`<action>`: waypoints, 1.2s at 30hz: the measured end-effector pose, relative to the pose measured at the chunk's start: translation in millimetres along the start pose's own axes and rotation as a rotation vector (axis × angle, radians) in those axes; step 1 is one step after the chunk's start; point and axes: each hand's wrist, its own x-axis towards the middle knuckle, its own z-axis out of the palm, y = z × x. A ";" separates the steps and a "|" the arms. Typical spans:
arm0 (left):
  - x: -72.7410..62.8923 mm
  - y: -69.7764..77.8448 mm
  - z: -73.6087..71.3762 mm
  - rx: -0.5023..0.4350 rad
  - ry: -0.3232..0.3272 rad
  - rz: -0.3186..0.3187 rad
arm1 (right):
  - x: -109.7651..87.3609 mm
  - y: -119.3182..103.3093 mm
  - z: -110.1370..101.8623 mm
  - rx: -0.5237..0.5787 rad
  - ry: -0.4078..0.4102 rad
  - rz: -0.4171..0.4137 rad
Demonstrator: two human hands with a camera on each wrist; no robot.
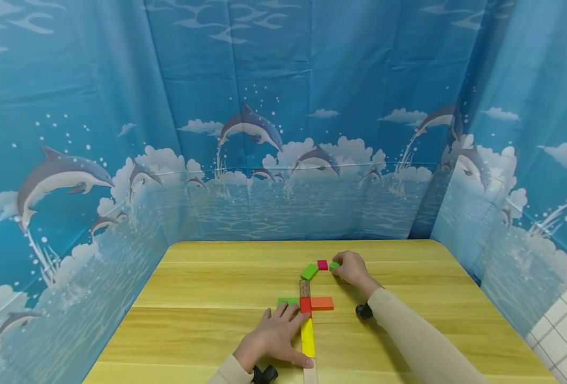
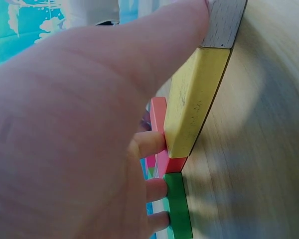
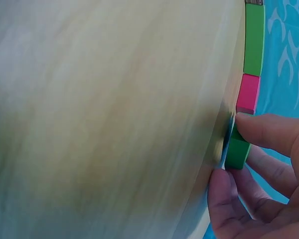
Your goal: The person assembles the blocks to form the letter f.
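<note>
At the far end of a line of wooden blocks, my right hand (image 1: 353, 268) pinches a small green block (image 3: 237, 149) between thumb and fingers, next to a pink block (image 3: 248, 93). My left hand (image 1: 277, 335) lies spread over the near part of the line. Its thumb touches a pale wood block (image 2: 224, 25), and other fingertips touch a red block (image 1: 305, 305) and a green block (image 2: 178, 206). Between the pale and red blocks runs a yellow block (image 1: 308, 338). An orange block (image 1: 322, 303) extends right from the red one.
A brown block (image 1: 305, 288) and a slanted green block (image 1: 309, 272) continue the line towards the pink block. Everything lies on a wooden table (image 1: 207, 288). A blue dolphin curtain (image 1: 283, 202) hangs behind the table and along its sides.
</note>
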 end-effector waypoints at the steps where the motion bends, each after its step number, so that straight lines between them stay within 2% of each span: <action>1: 0.0 0.3 -0.5 0.001 0.000 -0.001 | 0.5 0.3 0.5 -0.008 0.001 0.005; 13: -2.6 3.6 -1.8 0.006 0.019 -0.017 | -0.7 -3.6 1.4 -0.051 0.018 0.015; 21: 0.9 -0.2 0.1 -0.005 -0.004 -0.012 | 0.2 -2.8 3.5 -0.040 0.008 0.030; 36: -0.9 2.0 -1.1 0.008 0.013 -0.019 | 2.0 1.1 6.4 -0.037 0.018 0.014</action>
